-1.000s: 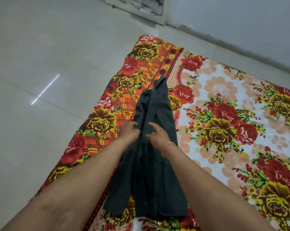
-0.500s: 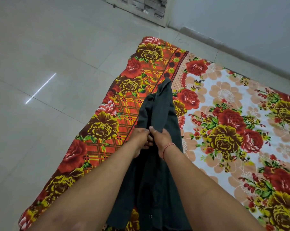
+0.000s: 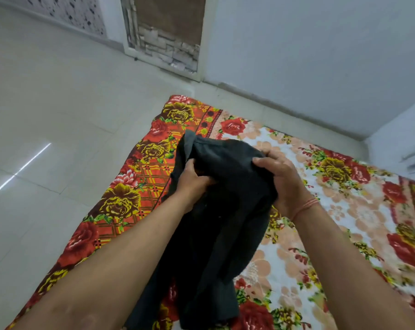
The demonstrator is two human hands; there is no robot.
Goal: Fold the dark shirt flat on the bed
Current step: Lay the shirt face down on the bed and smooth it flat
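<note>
Dark shirt (image 3: 225, 210) bunched at frame centre over the floral bedsheet (image 3: 332, 234). Your left hand (image 3: 192, 181) clutches cloth at 10 o'clock; your right hand (image 3: 282, 179) grips its 2 o'clock edge.

The shirt (image 3: 220, 210) is seen dark grey; the bed sheet (image 3: 344, 210) is printed with red and yellow flowers.

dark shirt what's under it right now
The floral bedsheet shows all round the dark shirt. The left hand and right hand grip its raised part. Whatever lies beneath the cloth is covered.
</note>
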